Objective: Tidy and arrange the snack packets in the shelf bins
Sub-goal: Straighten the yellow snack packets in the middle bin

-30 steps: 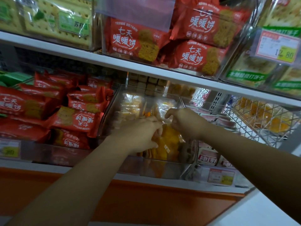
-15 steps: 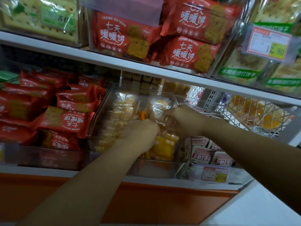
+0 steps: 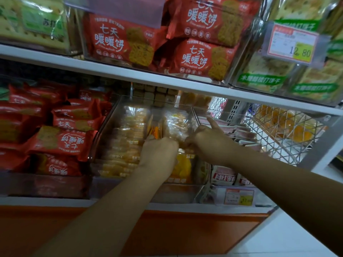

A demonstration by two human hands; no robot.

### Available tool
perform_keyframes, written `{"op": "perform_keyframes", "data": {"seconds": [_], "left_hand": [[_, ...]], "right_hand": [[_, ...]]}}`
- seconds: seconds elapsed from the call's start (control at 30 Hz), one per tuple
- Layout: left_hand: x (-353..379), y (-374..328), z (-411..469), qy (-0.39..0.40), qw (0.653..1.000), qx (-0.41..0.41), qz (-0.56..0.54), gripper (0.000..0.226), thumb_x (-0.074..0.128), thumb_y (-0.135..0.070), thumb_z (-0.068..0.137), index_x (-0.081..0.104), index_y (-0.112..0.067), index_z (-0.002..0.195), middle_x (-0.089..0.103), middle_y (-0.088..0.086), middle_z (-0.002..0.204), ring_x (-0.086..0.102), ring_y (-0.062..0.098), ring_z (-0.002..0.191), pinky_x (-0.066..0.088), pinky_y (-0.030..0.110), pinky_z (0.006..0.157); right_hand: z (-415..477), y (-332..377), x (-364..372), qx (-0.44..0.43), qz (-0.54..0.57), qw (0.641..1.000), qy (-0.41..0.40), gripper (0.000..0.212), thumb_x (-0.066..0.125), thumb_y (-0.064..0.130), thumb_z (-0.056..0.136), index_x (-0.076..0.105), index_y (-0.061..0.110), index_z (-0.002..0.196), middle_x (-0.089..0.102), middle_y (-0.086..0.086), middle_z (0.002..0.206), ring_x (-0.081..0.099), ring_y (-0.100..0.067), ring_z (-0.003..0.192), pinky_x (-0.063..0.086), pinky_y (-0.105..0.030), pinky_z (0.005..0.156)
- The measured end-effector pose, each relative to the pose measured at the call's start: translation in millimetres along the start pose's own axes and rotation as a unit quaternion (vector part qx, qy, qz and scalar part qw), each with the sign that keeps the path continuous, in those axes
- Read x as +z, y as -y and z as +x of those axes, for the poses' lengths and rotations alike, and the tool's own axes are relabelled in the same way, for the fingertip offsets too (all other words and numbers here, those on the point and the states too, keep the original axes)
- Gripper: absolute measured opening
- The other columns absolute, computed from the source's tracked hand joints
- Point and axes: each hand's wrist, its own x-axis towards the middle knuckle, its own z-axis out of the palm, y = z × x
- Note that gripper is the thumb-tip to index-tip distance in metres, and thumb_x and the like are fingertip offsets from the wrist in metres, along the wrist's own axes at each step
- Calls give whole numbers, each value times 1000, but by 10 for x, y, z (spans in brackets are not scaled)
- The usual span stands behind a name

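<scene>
Shop shelves (image 3: 118, 68) carry snack bins. In the middle clear bin (image 3: 181, 191) our right hand (image 3: 207, 140) pinches a clear packet (image 3: 176, 125), index finger straight. Our left hand (image 3: 159, 154) curls among orange packets (image 3: 182, 166); its grip we cannot tell.

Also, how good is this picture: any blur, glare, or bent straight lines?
Head view: dim and soft overall; the left hand, right hand and the packets between them are motion-blurred; glare streaks the bin; the shelf edge bows slightly from the wide lens; the price tag is smeared but readable.
</scene>
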Motion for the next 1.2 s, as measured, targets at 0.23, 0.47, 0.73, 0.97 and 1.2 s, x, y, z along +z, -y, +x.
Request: {"op": "perform_keyframes", "data": {"seconds": [0.23, 0.47, 0.73, 0.97, 1.2], "left_hand": [[-326, 321, -119, -13, 995, 15, -96, 35, 61, -44, 85, 54, -36, 118, 62, -7, 116, 59, 17, 106, 43, 34, 87], [-356, 883, -521, -66, 984, -55, -157, 22, 58, -35, 88, 62, -34, 109, 64, -11, 109, 57, 12, 104, 39, 34, 94], [-246, 1057, -543, -109, 975, -57, -185, 19, 55, -34, 89, 64, -31, 106, 63, -11, 105, 56, 12, 101, 38, 33, 95], [-250, 1122, -529, -127, 965, -58, -221, 18, 56, -28, 89, 67, -28, 103, 62, -13, 102, 58, 9, 93, 45, 35, 89], [-270, 980, -527, -138, 967, -33, -212, 14, 58, -25, 87, 67, -28, 97, 66, -10, 96, 61, 13, 89, 45, 38, 89]], "right_hand": [[-157, 112, -90, -57, 160, 978, -121, 25, 55, 25, 86, 65, 27, 109, 69, 5, 105, 62, -19, 95, 49, -35, 83], [433, 241, -89, 29, 235, 965, -111, 27, 54, 21, 89, 62, 20, 115, 67, -1, 110, 62, -18, 99, 50, -31, 84], [1207, 268, 61, 162, 164, 972, -53, 30, 56, 42, 84, 66, 23, 104, 66, -5, 110, 61, -26, 104, 48, -40, 90], [1130, 197, 92, 263, 328, 880, -222, 24, 52, 18, 88, 70, 4, 95, 69, -19, 101, 62, -36, 96, 50, -34, 83], [309, 140, 171, 279, 528, 686, -415, 13, 47, 17, 94, 52, 25, 103, 61, -1, 90, 66, -31, 85, 54, -49, 78]]}}
